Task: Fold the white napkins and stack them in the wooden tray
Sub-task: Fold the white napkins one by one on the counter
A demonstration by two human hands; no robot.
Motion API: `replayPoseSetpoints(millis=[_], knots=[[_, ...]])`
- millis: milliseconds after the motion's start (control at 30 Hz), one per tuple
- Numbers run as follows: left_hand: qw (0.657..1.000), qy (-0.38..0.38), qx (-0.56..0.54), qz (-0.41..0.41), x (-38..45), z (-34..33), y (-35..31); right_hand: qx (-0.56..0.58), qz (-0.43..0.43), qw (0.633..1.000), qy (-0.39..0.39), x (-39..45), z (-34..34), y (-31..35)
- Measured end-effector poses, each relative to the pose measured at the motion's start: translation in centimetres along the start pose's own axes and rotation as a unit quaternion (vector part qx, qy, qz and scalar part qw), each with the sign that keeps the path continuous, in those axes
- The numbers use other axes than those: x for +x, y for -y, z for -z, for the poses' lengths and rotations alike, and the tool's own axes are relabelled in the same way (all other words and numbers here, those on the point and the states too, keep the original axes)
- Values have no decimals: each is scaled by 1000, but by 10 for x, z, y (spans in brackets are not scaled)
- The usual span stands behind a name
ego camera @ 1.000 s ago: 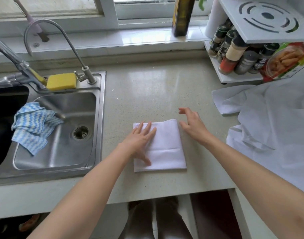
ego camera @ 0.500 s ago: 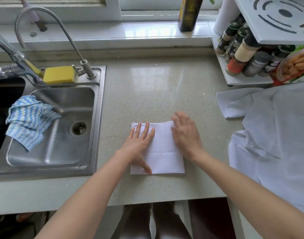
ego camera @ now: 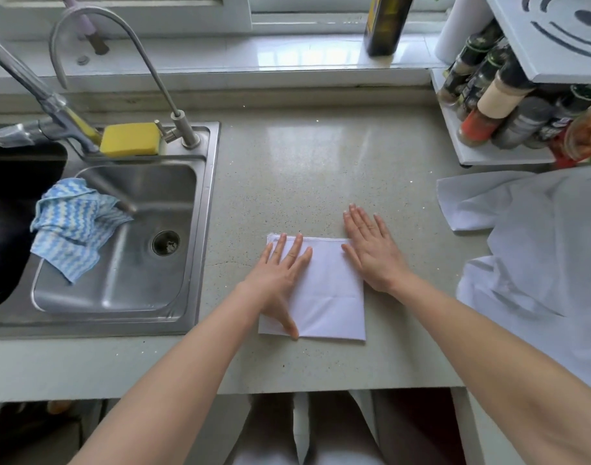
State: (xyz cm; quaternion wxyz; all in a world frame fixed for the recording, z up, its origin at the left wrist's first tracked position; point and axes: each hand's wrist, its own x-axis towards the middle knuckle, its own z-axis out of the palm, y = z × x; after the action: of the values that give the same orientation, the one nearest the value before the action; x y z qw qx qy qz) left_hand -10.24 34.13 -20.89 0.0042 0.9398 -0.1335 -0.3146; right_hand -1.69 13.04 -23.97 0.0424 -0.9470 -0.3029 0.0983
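Pressing flat, our left hand (ego camera: 280, 280) lies palm down on the left half of the folded white napkin (ego camera: 327, 290), fingers straight and slightly spread toward the far edge, thumb stretched back to the near edge. Our right hand (ego camera: 374, 253) rests open too, fingers straight, its palm over the napkin's far right corner and its fingertips reaching past the cloth onto the bare countertop (ego camera: 321, 162). The two hands sit apart with a strip of napkin showing between them, and neither one grips anything. The napkin lies as a neat rectangle near the front edge of the counter, faint creases crossing it. To our right, well apart from the napkin, a heap of loose white cloth (ego camera: 539, 250) spills over the counter's right end, one flat corner pointing toward our right hand. Behind that heap stands a white spice rack (ego camera: 495, 156) holding bottles. To our left the steel sink (ego camera: 129, 250) is sunk into the counter, a blue-and-white dishcloth (ego camera: 72, 226) draped over its left wall, a yellow sponge (ego camera: 131, 139) on the rim behind it beside the curved tap (ego camera: 119, 45). A dark bottle (ego camera: 384, 25) stands on the windowsill. Between napkin and back wall the counter runs bare and glossy; we see no wooden tray in view.
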Motion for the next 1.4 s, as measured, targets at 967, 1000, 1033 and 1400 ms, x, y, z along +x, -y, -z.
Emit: replayPoseSetpoints(millis=[967, 1000, 1033, 1400], knots=[[999, 12, 22, -28, -83, -51, -34, -171, 53, 973, 147, -103, 24, 129], [999, 7, 7, -40, -82, -50, -30, -114, 54, 980, 155, -102, 23, 119], [998, 7, -24, -52, -81, -48, -24, -69, 53, 984, 158, -104, 20, 108], [905, -203, -347, 139, -56, -38, 14, 428, -241, 871, 33, -89, 16, 58]])
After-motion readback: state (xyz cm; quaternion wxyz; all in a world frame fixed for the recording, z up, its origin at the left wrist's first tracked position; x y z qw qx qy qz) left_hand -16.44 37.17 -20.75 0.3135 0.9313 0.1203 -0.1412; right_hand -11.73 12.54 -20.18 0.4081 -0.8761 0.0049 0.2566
